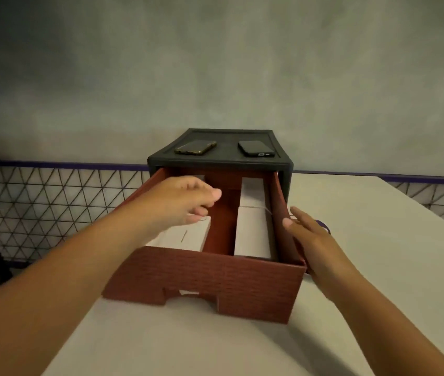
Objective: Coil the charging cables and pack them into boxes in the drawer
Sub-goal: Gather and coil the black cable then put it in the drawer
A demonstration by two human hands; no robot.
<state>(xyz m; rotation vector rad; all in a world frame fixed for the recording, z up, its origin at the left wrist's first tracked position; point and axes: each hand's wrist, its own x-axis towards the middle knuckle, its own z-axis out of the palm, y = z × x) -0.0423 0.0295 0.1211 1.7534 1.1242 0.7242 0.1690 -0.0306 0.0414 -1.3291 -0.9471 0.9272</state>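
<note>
drawer (pixel 215 278) pulled out, white boxes (pixel 253 232) inside. your left hand (pixel 185 202) curls over the left box (pixel 185 236), grip unclear; your right hand (pixel 305 234), fingers straight, is beside the drawer's right wall.

Two phones (pixel 196 147) (pixel 256 148) lie side by side atop a cabinet (pixel 287 176) on the bench (pixel 378 240); its open drawer (pixel 215 278) holds boxes (pixel 183 236) (pixel 253 232) left and right.

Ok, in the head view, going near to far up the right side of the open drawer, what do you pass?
red-brown drawer front → near white box → far white box → black cabinet rim → black phone → grey wall
</note>
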